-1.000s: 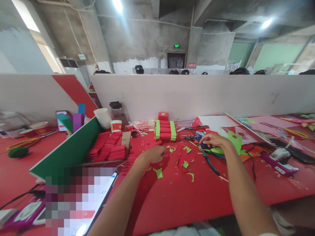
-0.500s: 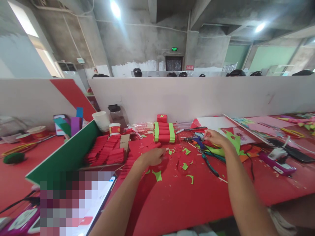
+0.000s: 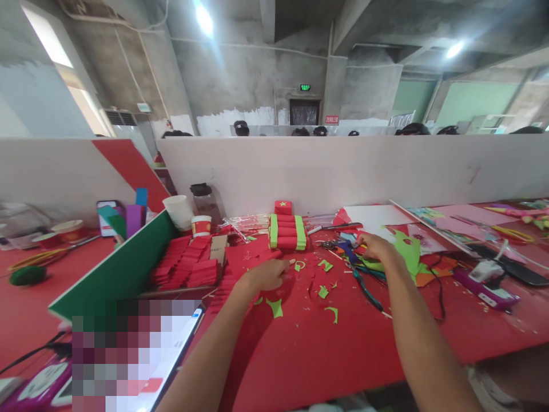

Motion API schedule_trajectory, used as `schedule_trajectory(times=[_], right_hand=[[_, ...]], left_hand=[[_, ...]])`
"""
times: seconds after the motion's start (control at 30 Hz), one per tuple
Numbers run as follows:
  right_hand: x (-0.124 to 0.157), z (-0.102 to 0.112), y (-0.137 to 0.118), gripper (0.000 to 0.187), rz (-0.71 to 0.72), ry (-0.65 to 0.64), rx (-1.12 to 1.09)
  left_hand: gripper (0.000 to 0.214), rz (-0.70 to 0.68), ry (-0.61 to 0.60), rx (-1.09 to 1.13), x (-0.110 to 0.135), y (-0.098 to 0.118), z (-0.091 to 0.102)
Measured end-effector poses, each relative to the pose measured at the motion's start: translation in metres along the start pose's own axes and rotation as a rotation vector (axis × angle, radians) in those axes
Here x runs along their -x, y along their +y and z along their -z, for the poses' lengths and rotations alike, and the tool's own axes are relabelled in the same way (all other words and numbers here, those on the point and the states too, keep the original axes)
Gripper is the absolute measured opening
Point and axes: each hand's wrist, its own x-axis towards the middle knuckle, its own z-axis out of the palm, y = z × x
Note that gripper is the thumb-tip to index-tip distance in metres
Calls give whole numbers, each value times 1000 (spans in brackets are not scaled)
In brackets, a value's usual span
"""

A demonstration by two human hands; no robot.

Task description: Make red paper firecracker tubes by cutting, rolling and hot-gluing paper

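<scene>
Left hand point(image 3: 271, 274) is lying low over the red tabletop point(image 3: 300, 357) in the head view, fingers loosely curled, one fingertip pointing close to a green paper scrap point(image 3: 297, 267); whether it is gripping anything, I cannot tell. Right hand point(image 3: 377, 249) is bending over a cluttered heap near a teal-handled tool point(image 3: 365, 289), its fingers drawn close together, any hold too small to make out. Beyond the left hand, a bundle of red rolls point(image 3: 286, 233) is sitting before the white partition point(image 3: 369, 171), two bright green bands crossing it. A red block point(image 3: 283, 207) bearing a yellowish star is showing just behind. Leftward, a green-sided box point(image 3: 124, 274) is holding stacked red pieces point(image 3: 184, 260) beside brown cardboard point(image 3: 219, 249). Behind them, a red-and-white cup point(image 3: 201, 226), a white container point(image 3: 178, 212) and a black-lidded bottle point(image 3: 206, 205) are standing together.
</scene>
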Motion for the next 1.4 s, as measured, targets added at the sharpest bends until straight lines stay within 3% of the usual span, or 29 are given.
schedule_trajectory(times=[0.23,0.6,1.0,1.2,1.4], right_hand=[[6,3,-8,48,-44,-30,76],[14,18,-1,37,-93,6,143],[14,28,3,44,-154,324,98],[15,31,5,45,-247,449,10],[12,36,6,51,-253,665,-139]], left_hand=[[10,3,7,1,0,1,0],[16,16,-24,-19,0,2,1],[13,-3,51,44,2,5,0],[18,20,22,53,5,9,5],[27,0,12,77,4,10,6]])
